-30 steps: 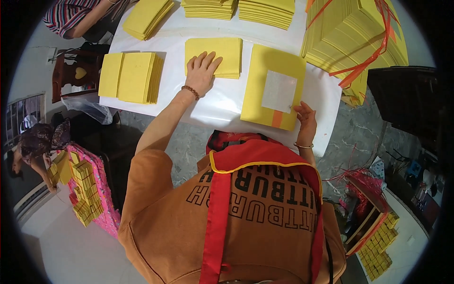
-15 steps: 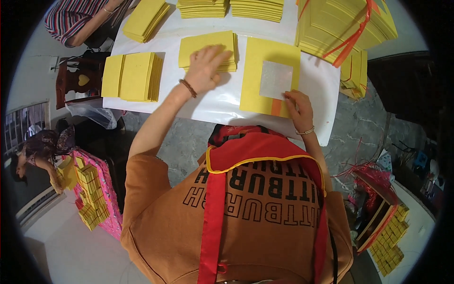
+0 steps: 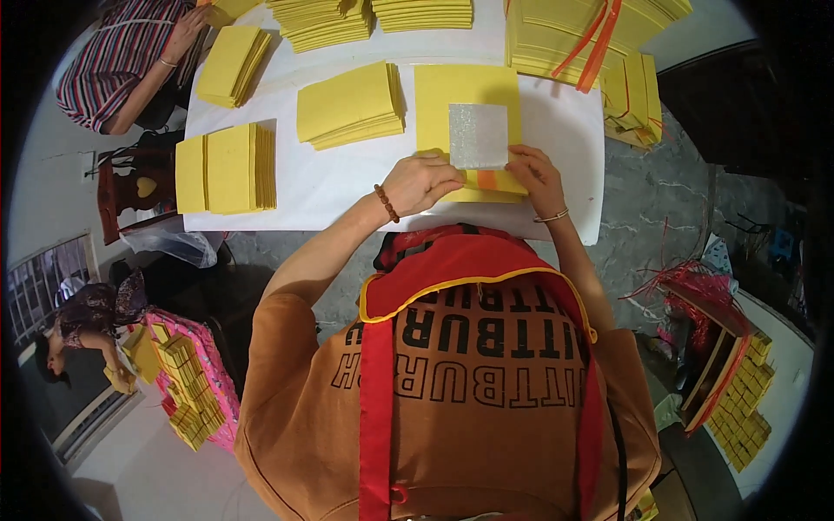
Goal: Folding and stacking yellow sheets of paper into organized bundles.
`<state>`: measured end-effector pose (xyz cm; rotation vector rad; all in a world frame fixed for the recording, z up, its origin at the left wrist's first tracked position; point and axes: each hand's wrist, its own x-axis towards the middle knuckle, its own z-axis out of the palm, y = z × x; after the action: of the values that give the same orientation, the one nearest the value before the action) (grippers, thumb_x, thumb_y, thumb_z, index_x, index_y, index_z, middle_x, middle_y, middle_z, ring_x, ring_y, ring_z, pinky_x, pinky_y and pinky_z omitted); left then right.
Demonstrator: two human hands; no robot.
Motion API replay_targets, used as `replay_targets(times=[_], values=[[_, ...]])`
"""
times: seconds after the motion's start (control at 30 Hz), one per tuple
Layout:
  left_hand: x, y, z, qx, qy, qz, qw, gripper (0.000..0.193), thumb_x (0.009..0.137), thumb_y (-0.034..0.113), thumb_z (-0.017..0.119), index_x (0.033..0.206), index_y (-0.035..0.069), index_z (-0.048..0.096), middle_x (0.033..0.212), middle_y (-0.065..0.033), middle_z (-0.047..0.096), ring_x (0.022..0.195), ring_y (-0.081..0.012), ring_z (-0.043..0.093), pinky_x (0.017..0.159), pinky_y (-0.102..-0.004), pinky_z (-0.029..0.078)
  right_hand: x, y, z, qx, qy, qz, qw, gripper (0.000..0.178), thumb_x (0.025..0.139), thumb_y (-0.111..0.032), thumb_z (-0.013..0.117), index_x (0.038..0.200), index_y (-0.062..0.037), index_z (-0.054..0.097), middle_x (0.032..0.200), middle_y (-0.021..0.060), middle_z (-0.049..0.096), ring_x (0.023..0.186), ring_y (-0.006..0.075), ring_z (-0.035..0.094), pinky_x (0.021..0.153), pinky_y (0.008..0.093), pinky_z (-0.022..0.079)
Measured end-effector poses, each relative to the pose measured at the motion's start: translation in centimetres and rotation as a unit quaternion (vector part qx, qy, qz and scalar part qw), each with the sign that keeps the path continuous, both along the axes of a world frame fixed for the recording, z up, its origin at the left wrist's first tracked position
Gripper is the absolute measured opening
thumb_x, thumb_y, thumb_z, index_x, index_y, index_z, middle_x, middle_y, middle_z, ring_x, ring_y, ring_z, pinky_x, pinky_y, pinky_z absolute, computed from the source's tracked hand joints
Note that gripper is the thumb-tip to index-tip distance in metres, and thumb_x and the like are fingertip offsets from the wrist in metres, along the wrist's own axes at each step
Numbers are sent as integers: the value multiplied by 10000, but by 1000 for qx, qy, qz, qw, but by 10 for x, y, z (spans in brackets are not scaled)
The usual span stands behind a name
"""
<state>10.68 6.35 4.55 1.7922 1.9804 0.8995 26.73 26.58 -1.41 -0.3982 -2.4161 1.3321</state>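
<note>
In front of me on the table lies yellow paper (image 3: 432,100) with a silver square (image 3: 478,135) on it. An orange patch (image 3: 488,180) shows below the square. My left hand (image 3: 420,185) is closed, thumb and fingers pinching the paper by the square's lower left corner. At the lower right corner my right hand (image 3: 534,178) also pinches the paper, fingers bent. The fingertips hide exactly which layer each hand grips. To the left of the sheet lies a slightly fanned stack of yellow paper (image 3: 347,102).
More yellow stacks (image 3: 230,169) lie on the white table (image 3: 565,165), with large bundles (image 3: 556,35) and orange ribbon (image 3: 599,43) at the far right. A co-worker in a striped shirt (image 3: 122,65) sits far left. Another person (image 3: 87,326) handles paper by a pink-covered table (image 3: 228,382).
My left hand has left the yellow stack and come right to the near part of the paper with the silver square. My right hand stays at the square's lower right corner. The whole view has shifted.
</note>
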Motion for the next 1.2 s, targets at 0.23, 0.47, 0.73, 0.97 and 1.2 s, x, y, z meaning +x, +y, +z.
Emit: replay_targets(times=[0.23, 0.47, 0.73, 0.97, 1.2], values=[[-4, 6, 10, -133, -180, 95, 970, 155, 798, 192, 591, 811, 50, 654, 738, -97, 652, 667, -236, 614, 613, -322, 478, -4, -2, -3, -218, -8, -42, 975, 277, 913, -187, 505, 854, 38, 656, 1072, 80, 592, 975, 145, 542, 866, 258, 410], [-8, 10, 5, -151, -238, 111, 953, 151, 763, 185, 595, 802, 52, 655, 701, -74, 648, 625, -185, 609, 591, -302, 469, -7, -3, 2, -229, -9, -67, 971, 274, 916, -187, 499, 850, 23, 663, 1036, 73, 609, 944, 143, 554, 849, 258, 420], [-14, 11, -6, -168, -325, 121, 923, 122, 809, 87, 581, 849, -6, 648, 715, -4, 624, 667, -56, 538, 617, -219, 445, 3, 6, -12, -207, 52, 15, 977, 199, 885, -150, 530, 955, 6, 631, 1116, 93, 575, 1059, 189, 514, 923, 305, 386], [-25, 1, 10, -196, -315, 63, 926, 277, 761, 260, 683, 949, 60, 647, 1002, -105, 627, 915, -207, 576, 770, -312, 454, 0, 2, -19, -246, 19, -12, 969, 184, 777, -97, 650, 945, -26, 627, 1093, 89, 581, 998, 194, 539, 865, 301, 415], [-33, -9, -7, -14, 104, 59, 993, 349, 779, 49, 555, 1106, 160, 608, 1181, -112, 548, 1146, -320, 464, 941, -395, 382, -2, 12, -13, -389, -37, 6, 920, 214, 776, -45, 628, 987, -74, 615, 1110, 85, 574, 1028, 208, 535, 865, 308, 411]])
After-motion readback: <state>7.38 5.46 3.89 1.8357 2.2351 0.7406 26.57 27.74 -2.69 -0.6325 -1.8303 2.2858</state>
